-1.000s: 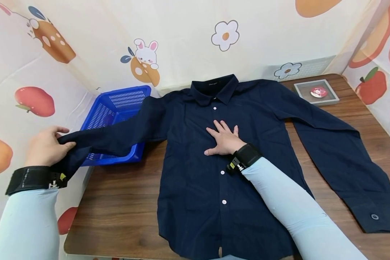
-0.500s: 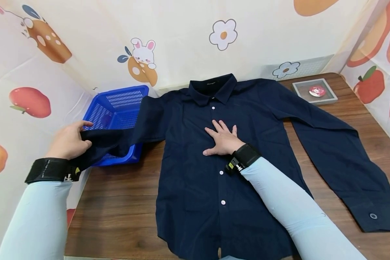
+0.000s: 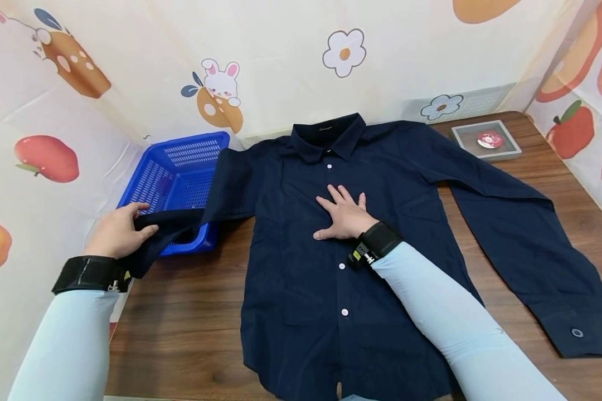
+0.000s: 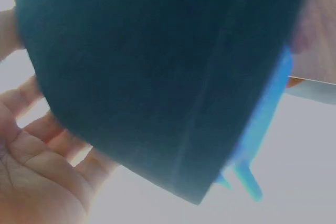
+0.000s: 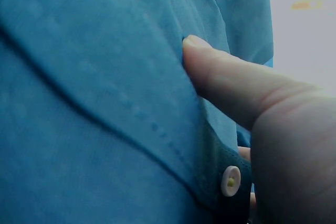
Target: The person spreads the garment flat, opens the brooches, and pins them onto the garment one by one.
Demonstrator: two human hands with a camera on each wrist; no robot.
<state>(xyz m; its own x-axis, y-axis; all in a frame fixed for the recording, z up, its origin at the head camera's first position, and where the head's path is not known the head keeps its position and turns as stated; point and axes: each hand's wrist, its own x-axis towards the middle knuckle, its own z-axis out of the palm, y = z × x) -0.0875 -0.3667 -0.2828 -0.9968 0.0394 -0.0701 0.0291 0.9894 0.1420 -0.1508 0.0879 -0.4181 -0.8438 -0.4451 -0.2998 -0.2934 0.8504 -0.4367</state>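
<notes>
A dark navy long-sleeved shirt lies front up on the wooden table, collar toward the back wall. My left hand pinches the cuff end of the sleeve on the left, holding it up over the near left side of a blue plastic basket. In the left wrist view the cuff hangs across the picture and hides part of the fingers. Flat on the shirt's chest, fingers spread, my right hand rests beside the button placket. A white button shows near its thumb in the right wrist view.
The other sleeve stretches out to the right, its cuff near the table's right side. A small grey framed box with a red round item sits at the back right corner. Printed cloth walls stand behind and at both sides.
My left hand has moved right and slightly nearer with the cuff, so the sleeve sags and bends more across the basket. The right hand has stayed in place on the shirt.
</notes>
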